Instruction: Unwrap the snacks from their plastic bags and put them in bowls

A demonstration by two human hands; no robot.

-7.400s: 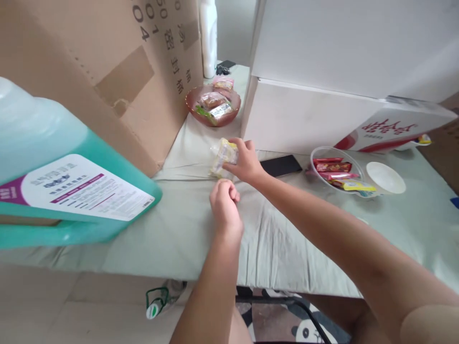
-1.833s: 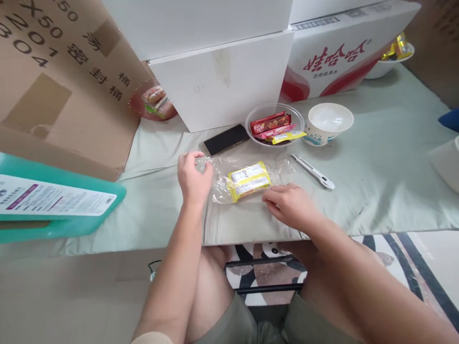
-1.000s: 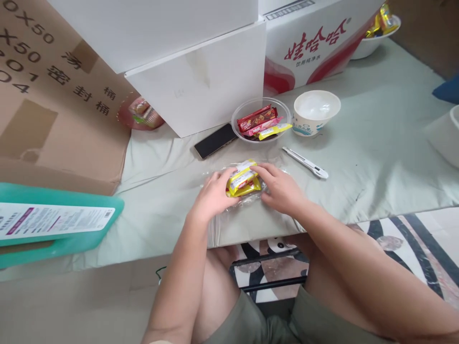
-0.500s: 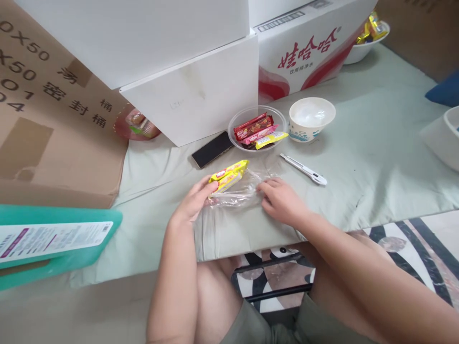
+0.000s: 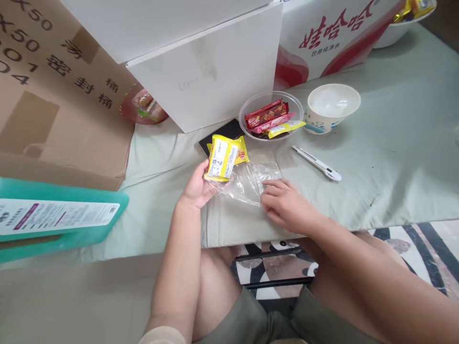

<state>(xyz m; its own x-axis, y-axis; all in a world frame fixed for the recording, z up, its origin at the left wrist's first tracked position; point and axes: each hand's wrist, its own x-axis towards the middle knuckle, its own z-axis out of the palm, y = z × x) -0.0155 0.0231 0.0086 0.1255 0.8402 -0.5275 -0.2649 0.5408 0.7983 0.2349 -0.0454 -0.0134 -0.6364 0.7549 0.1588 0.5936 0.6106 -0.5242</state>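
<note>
My left hand (image 5: pixel 201 186) holds yellow snack packets (image 5: pixel 223 158), one showing its white printed label and another angled behind it. A crinkled clear plastic bag (image 5: pixel 244 185) spreads from under the packets to my right hand (image 5: pixel 285 203), whose closed fingers rest at the bag's right end. Just behind the packets lies a black phone (image 5: pixel 226 131), partly covered by them. A clear round bowl (image 5: pixel 247 102) holds red, pink and yellow snack packets. To the right of the bag is a white utility knife (image 5: pixel 317 163).
A paper bowl (image 5: pixel 332 107) with clear plastic inside stands right of the snack bowl. White boxes (image 5: pixel 215 76) stand behind, a brown carton (image 5: pixel 64 110) and green container (image 5: pixel 68 215) at left. Another bowl (image 5: pixel 390 36) sits at back right.
The yellow packets have turned so that a white label faces up, and they now overlap the phone in view. The camera view has shifted. My right hand remains at the bag.
</note>
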